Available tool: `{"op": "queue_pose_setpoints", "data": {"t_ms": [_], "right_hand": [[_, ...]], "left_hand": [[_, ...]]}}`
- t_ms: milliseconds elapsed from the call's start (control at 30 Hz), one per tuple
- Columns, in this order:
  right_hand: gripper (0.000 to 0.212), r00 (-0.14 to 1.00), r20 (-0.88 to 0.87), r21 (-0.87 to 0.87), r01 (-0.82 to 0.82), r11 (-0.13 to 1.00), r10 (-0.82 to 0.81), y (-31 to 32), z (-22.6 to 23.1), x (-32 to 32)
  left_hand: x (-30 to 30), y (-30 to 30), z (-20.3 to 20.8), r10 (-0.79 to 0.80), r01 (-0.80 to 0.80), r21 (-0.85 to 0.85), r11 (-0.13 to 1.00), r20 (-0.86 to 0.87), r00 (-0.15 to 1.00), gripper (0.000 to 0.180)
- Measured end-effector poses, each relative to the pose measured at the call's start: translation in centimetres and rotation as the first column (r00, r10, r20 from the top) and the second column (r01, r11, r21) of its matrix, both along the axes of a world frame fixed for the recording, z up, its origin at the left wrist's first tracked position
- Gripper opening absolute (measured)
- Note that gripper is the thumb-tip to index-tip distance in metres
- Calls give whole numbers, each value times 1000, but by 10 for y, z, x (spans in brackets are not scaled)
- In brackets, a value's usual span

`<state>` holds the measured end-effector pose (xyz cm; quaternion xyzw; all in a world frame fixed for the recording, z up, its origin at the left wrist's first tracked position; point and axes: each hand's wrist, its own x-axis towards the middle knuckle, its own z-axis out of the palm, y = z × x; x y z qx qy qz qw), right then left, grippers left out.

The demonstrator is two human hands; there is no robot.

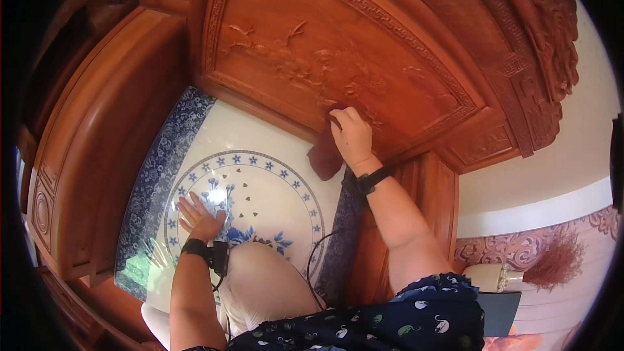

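Observation:
My right hand [353, 135] is closed on a dark maroon cloth [325, 158], pressed to the lower part of a carved wooden back panel [266, 94]. Part of the cloth hangs down over the panel's bottom edge. Raised branches and flowers stand out on the reddish-brown wood around it. My left hand [204, 221] lies with fingers spread on a glossy white and blue seat cover [279, 188] printed with a ring of stars and flowers. Nothing is in that hand.
A thick wooden armrest [110, 136] borders the seat at left, and a lower wooden part [416, 214] stands at right. My knee [266, 279] rests on the seat. Beyond the right side are a white vase [487, 277] with dried reddish stems [558, 261]. A black cable [312, 253] runs near my leg.

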<state>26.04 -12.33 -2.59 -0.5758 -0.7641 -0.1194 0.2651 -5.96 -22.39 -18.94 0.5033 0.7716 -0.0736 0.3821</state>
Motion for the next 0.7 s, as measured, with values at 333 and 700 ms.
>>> {"op": "queue_pose_setpoints", "data": {"t_ms": [333,700], "right_hand": [[20,979,-195,193,95,976,-57,27,0,-25],[17,927,-364,250,196,948,-96,31,2,-38]], "left_hand": [[4,2,7,19,-19,0,1000,-7,1000,106],[8,4,6,1,-2,-23,1000,-27,1000,107]]}}
